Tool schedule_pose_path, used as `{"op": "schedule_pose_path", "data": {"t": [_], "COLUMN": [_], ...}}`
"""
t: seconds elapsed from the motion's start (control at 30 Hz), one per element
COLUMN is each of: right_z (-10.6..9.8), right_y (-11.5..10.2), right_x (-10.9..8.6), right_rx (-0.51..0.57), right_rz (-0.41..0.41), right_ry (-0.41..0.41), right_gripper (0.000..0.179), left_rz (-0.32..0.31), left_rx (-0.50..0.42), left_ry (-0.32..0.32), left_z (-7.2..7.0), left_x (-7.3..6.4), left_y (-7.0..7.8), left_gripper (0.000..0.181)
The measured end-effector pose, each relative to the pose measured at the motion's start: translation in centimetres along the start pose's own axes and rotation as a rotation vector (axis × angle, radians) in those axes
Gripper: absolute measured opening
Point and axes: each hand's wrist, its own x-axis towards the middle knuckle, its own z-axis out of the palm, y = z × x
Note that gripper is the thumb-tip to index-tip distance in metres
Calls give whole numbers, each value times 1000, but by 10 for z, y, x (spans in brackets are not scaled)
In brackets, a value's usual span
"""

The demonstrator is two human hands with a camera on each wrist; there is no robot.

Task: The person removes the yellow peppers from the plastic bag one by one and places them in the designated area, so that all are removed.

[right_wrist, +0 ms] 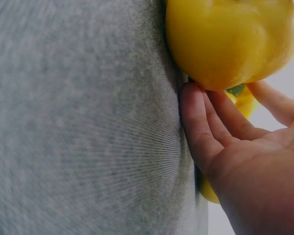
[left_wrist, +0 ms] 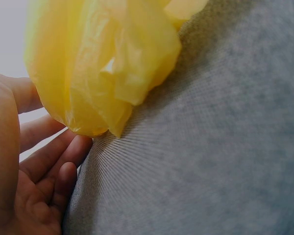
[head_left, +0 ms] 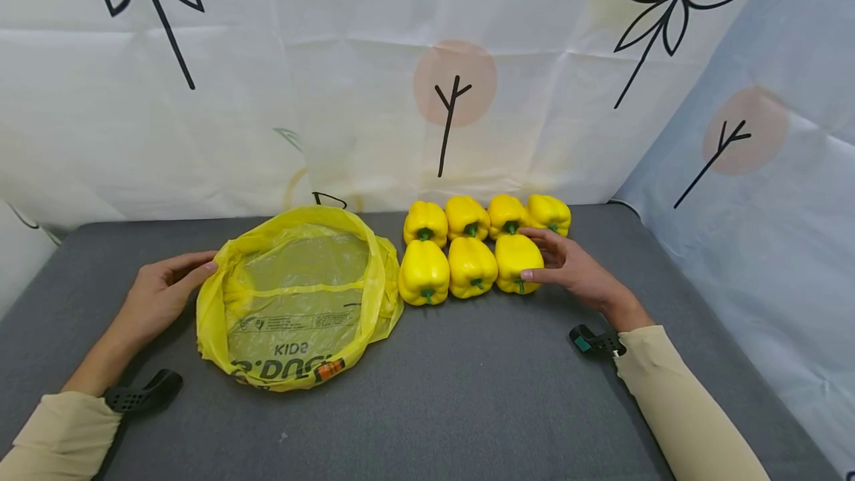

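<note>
A yellow translucent plastic bag (head_left: 297, 271) stands on the grey table with its mouth spread wide and printed lettering on it. My left hand (head_left: 160, 292) holds its left rim between thumb and fingers; in the left wrist view the bag (left_wrist: 103, 58) hides those fingertips. Right of the bag, yellow bell peppers stand close together in two rows. My right hand (head_left: 577, 269) grips the right-end bell pepper (head_left: 514, 262) of the front row, thumb in front and fingers behind. In the right wrist view, thumb and fingers lie round that bell pepper (right_wrist: 230, 39).
Two more bell peppers, one in the middle (head_left: 472, 266) and one at the left (head_left: 424, 273), complete the front row. Several bell peppers (head_left: 505, 212) form the back row. A patterned cloth (head_left: 374, 117) hangs behind the grey table (head_left: 427, 407), with another along the right.
</note>
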Motion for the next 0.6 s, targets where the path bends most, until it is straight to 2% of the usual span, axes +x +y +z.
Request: {"op": "schedule_pose_path", "data": {"t": [0.33,0.6], "right_z": [-7,-13], "right_y": [-8,-18], "right_x": [-7,-17], "right_rx": [5,-67], "right_rz": [9,-13], "right_ry": [44,195], "right_gripper": [75,68], "left_rz": [3,-22], "left_rx": [-7,-3], "left_ry": [0,-8], "left_z": [0,0], "left_x": [0,0], "left_y": [0,1], "left_gripper": [50,54]}}
